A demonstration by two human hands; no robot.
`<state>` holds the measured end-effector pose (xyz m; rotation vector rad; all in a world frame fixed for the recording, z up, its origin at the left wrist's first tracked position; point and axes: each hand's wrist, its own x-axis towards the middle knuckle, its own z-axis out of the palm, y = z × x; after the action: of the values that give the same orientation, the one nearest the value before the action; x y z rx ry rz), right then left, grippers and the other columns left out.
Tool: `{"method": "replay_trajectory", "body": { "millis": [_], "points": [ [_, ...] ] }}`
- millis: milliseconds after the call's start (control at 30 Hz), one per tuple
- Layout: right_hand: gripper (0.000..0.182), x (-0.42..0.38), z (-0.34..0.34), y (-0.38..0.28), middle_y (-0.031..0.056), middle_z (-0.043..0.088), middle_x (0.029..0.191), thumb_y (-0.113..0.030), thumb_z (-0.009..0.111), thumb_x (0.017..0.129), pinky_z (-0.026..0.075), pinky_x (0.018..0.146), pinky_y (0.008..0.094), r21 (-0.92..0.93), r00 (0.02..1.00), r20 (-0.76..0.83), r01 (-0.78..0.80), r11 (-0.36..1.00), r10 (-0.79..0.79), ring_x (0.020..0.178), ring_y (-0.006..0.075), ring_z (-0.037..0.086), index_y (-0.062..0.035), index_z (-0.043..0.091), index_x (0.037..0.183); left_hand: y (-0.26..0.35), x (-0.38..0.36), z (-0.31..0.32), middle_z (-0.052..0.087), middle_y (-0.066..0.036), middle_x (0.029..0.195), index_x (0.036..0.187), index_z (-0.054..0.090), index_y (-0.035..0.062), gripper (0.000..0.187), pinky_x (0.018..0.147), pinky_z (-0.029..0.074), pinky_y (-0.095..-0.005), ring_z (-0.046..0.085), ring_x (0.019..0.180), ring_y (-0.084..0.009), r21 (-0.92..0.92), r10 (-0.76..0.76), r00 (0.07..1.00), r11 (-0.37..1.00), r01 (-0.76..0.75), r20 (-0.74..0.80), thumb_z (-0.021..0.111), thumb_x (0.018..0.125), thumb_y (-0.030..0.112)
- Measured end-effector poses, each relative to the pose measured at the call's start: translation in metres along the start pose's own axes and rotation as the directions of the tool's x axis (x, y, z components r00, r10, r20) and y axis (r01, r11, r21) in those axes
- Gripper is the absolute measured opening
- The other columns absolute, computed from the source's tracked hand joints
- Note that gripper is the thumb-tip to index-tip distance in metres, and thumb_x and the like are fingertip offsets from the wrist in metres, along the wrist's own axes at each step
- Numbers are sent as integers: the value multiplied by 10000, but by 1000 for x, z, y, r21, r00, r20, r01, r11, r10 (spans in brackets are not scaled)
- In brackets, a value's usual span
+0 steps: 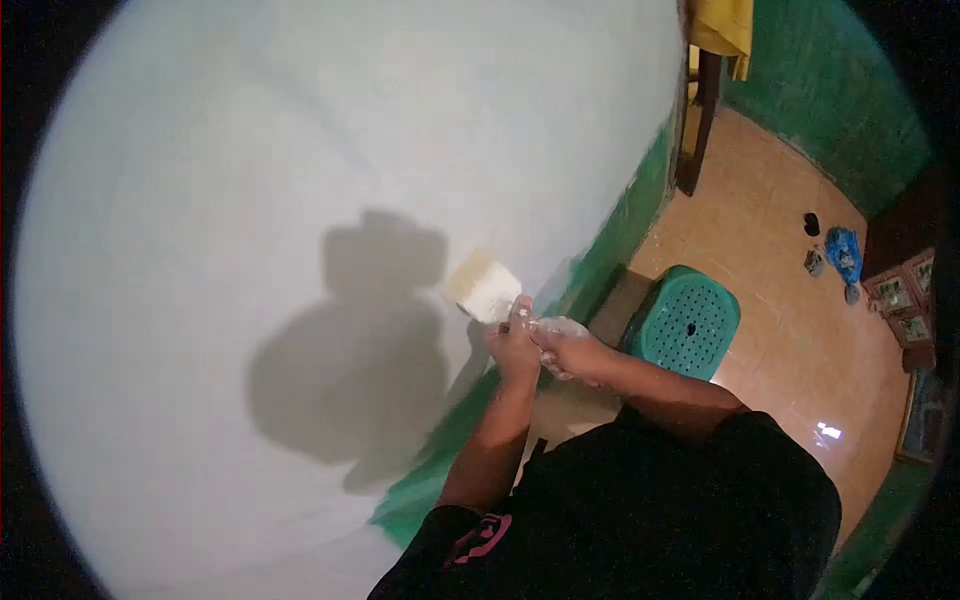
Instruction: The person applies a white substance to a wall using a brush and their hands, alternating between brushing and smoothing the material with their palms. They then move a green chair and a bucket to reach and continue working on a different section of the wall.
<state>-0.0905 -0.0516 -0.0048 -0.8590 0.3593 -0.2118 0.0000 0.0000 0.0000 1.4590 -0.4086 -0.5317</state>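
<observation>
A wide paintbrush (490, 288) with pale yellowish bristles and a white-coated base is gripped in both hands. My left hand (515, 345) is closed around it just below the head, thumb along it. Close beside it, my right hand (568, 350) is closed at the lower end of the handle, which the fingers mostly hide. White paint smears both hands, more heavily the right. The bristles are right at the white-painted wall (200, 200), angled up and to the left. Along the wall's lower part runs a green band (625, 215).
A green plastic stool (688, 320) with a perforated seat stands on the tiled floor (770, 200) at my right. Beyond are a wooden piece of furniture (704, 120) with yellow cloth (722, 28), a blue plastic bag (844, 255) and a cabinet (895, 290). My shadow falls on the wall.
</observation>
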Motion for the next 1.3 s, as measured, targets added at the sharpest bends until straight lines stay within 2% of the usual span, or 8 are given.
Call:
{"method": "replay_trajectory", "body": {
  "millis": [100,333,567,833,1067,1133,1233,1300],
  "points": [
    [248,-16,-13,9,-40,396,599,-357,447,965,262,375,248,120,951,-99,-281,952,293,445,82,331,-130,519,895,-40,-18,-1,600,-48,865,963,612,-12,218,656,439,-277,555,765,-130,-120,-278,949,958,262,-147,611,866,183],
    [209,4,-81,-17,-15,466,645,-283,438,966,300,388,261,-46,937,-203,-300,953,286,471,98,388,-103,541,996,-62,12,65,602,-71,851,1067,565,-7,291,703,473,-300,568,768,-154,-179,-447,894,881,439,-10,599,884,217],
    [276,-2,-49,-102,6,511,770,-341,462,958,315,402,245,-47,966,-29,257,965,-258,548,83,429,-83,553,995,3,56,87,594,-64,879,1063,557,32,234,673,488,-302,580,778,-163,-90,85,979,994,-70,186,604,882,171],
    [242,1,-82,-74,-33,429,605,-323,477,956,254,377,225,18,948,-114,-297,955,297,435,70,338,-124,492,818,-13,29,97,587,-24,845,999,581,-3,162,582,425,-259,533,706,-111,-161,-100,993,983,88,-66,592,872,98],
    [182,-9,-68,-102,-35,435,628,-303,506,943,270,396,220,-151,992,-102,-90,984,75,469,64,360,-143,522,1026,22,35,90,643,-95,938,1024,571,-8,168,689,477,-273,583,790,-137,168,-167,983,974,152,79,546,906,110],
    [182,-10,-65,-132,-25,479,654,-305,492,951,276,401,211,-195,998,39,46,980,-39,452,67,357,-135,527,1004,46,44,94,643,-102,916,1022,568,-4,193,702,478,-286,587,799,-147,387,342,890,810,-441,301,541,919,156],
    [191,-14,-52,-158,-23,487,660,-297,492,950,266,399,208,-4,982,177,63,998,-61,451,67,351,-126,525,1028,79,55,101,647,-91,889,1020,580,-7,215,672,477,-294,584,771,-149,-78,97,952,994,-78,289,554,917,181],
    [187,-9,-55,-150,-22,488,660,-289,494,948,261,397,209,89,978,210,2,996,-21,452,67,351,-121,524,1024,81,56,99,646,-74,860,1021,598,-1,226,673,477,-290,576,776,-135,-65,116,954,993,-101,278,567,914,196]
  ]
}}
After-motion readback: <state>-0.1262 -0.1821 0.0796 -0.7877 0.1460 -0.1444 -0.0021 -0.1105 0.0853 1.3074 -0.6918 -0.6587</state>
